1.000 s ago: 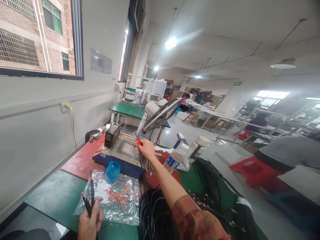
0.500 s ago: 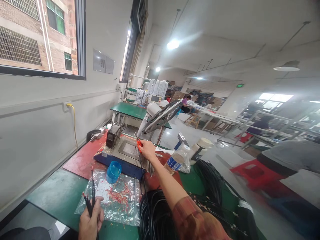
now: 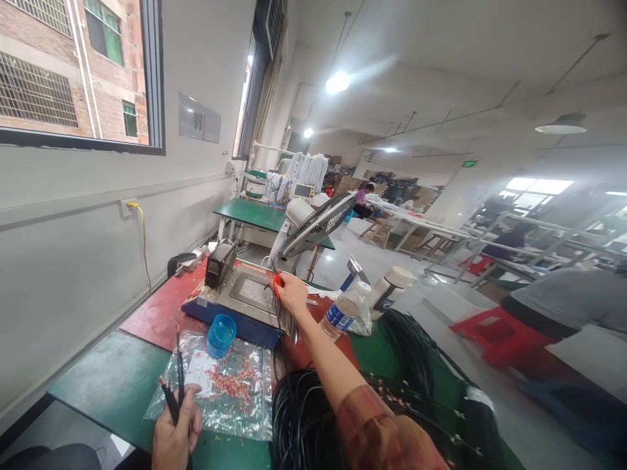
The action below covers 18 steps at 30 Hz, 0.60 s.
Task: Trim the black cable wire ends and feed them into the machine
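My right hand (image 3: 292,294) reaches out over the grey metal tray of a bench machine (image 3: 245,297) and is closed on a thin black cable with red wire ends (image 3: 277,282). That cable runs back down to a big coil of black cable (image 3: 313,418) by my right forearm. My left hand (image 3: 175,436) is at the near table edge, fingers closed round a few short black cable ends (image 3: 175,388) with red tips, standing upright over a clear plastic sheet (image 3: 225,391) strewn with red scraps.
A blue cup (image 3: 220,334) stands on the plastic sheet. Right of the machine are a water bottle (image 3: 345,310), a white-lidded jar (image 3: 389,287) and a tilted desk fan (image 3: 316,225). A red stool (image 3: 494,336) and a person's grey back (image 3: 563,307) lie to the right.
My right hand with the red-tipped cable has shifted slightly right over the machine tray. The left hand has stayed put.
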### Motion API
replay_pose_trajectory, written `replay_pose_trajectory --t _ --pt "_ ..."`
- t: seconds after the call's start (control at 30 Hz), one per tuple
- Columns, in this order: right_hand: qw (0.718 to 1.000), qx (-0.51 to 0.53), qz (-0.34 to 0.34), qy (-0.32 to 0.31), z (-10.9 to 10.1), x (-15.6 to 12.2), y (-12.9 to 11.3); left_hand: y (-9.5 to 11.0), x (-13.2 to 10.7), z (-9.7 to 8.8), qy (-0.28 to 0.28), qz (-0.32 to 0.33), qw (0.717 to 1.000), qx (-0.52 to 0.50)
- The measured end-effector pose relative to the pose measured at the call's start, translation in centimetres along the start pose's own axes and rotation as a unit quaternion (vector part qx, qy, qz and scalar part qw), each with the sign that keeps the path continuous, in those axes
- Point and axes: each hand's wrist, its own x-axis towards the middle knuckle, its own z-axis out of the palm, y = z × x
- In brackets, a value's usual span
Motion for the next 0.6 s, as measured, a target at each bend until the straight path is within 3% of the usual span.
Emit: replay_pose_trajectory --t 0.3,0.43,0.6 --pt "0.998 0.054 0.018 0.005 -0.5 -0.3 -0.1 0.0 0.0 0.0 0.004 0.001 1.000 0.011" --pt "0.992 0.128 -0.003 0.002 -1.1 -2.2 -0.8 -0.1 -0.1 0.0 0.008 0.003 1.000 0.001" --pt "0.924 0.380 -0.038 -0.015 -0.2 -7.3 -2.8 0.2 -0.3 0.1 0.006 -0.004 1.000 -0.010"
